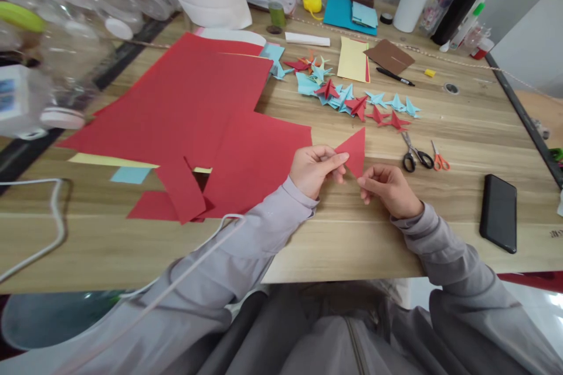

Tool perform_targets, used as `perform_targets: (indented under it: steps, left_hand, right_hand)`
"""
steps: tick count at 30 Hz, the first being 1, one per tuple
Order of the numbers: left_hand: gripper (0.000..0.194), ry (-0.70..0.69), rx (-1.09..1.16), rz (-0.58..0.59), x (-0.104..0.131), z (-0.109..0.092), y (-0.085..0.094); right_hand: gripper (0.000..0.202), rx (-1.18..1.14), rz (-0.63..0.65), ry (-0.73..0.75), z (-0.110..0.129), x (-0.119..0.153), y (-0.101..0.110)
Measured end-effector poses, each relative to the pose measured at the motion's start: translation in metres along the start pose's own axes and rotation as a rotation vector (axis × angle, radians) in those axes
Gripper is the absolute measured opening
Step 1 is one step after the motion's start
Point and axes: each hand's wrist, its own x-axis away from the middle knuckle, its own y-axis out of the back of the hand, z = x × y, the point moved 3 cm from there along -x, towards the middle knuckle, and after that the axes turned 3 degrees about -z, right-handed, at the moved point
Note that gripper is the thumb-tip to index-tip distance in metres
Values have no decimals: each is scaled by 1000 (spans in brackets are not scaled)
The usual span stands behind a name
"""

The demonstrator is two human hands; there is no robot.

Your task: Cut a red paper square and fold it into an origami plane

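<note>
A small red paper triangle point(355, 149) is held up between my two hands, just above the table. My left hand point(317, 169) pinches its left part between thumb and fingers. At its lower corner, my right hand point(389, 189) grips the paper with the fingertips. Large red paper sheets point(189, 94) lie to the left, with one partly under my left hand. Beyond my hands are folded paper stars or birds in red point(357, 106) and light blue point(346, 96).
Black scissors point(416, 158), small orange scissors point(440, 161) and a black phone point(498, 212) lie at the right. Yellow paper point(353, 59), brown paper point(389, 55) and a pen point(394, 77) are farther back. Plastic bottles point(68, 64) crowd the left. A white cable point(56, 211) hangs across my left sleeve.
</note>
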Motion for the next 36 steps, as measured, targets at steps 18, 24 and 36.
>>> perform_targets:
  steps: [18, 24, 36]
  left_hand:
    - [22, -181, -275, 120, 0, -4, 0]
    - [17, -277, -609, 403, 9, -1, -8]
    - [11, -210, -250, 209, 0, -6, 0]
  right_hand:
    - [32, 233, -228, 248, -1, 3, 5]
    - [21, 667, -437, 722, 18, 13, 7]
    - [21, 288, -139, 327, 1, 2, 3]
